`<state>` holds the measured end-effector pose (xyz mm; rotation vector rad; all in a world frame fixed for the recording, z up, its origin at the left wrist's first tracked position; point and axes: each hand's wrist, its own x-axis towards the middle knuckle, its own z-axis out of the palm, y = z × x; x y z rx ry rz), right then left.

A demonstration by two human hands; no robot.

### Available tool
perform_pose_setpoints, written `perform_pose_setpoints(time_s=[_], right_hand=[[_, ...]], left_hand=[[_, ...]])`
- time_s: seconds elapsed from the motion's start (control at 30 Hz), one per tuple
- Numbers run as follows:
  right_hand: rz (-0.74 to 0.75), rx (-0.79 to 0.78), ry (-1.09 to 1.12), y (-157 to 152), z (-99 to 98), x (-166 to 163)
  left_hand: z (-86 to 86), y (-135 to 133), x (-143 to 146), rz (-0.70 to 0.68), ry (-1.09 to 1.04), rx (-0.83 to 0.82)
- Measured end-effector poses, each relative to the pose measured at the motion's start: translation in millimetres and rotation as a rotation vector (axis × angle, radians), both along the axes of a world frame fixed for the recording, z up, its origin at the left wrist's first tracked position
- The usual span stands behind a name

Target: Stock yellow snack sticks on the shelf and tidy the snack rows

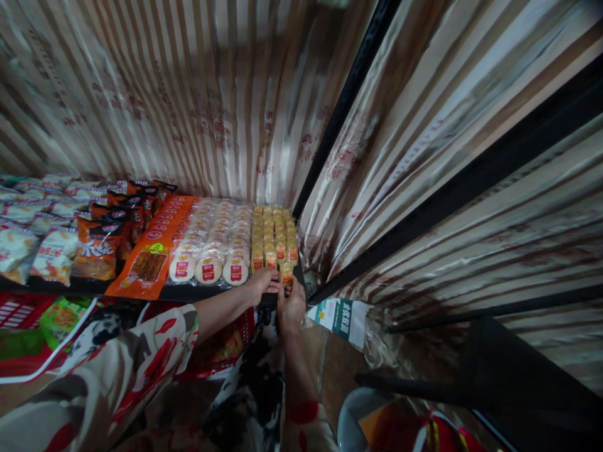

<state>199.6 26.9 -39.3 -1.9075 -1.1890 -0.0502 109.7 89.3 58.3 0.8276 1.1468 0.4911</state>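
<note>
Small yellow-wrapped snack packs (268,231) stand in tight rows at the right end of a black shelf (198,291). At the front of these rows, my right hand (292,306) pinches one yellow snack pack (286,274) between thumb and fingers. My left hand (264,282) reaches in from the left with its fingers stretched out, the tips close to that pack's left side; whether they touch it I cannot tell. Left of the yellow packs are round white crackers (208,270) in clear wrappers with red labels.
Flat orange snack packets (149,267), orange-black bags (97,248) and white snack bags (55,254) fill the shelf leftward. Below are red baskets (22,314). Dark metal posts (424,194) slant before striped curtains (226,94). A grey bucket (351,414) is at lower right.
</note>
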Motion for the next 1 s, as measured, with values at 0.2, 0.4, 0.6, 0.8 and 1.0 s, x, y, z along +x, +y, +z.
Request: perform_pose_setpoints(time_s=[0.2,0.4,0.6,0.8,1.0], right_hand=[[-0.009,-0.009,0.008,13,-0.8,6],[-0.017,-0.01,-0.001,24,-0.4,10],[-0.016,-0.015,0.0,34,2.3,13],[-0.022,-0.036,-0.023,39,6.9,13],[-0.035,-0.021,-0.004,44,6.7,14]], left_hand=[[3.0,4,3,0.034,-0.029,-0.012],[2.8,7,3,0.044,-0.02,0.001],[-0.5,10,1,0.042,0.02,0.018],[-3.8,11,1,0.033,0.033,0.026],[-4.2,12,0,0.018,0.041,0.026]])
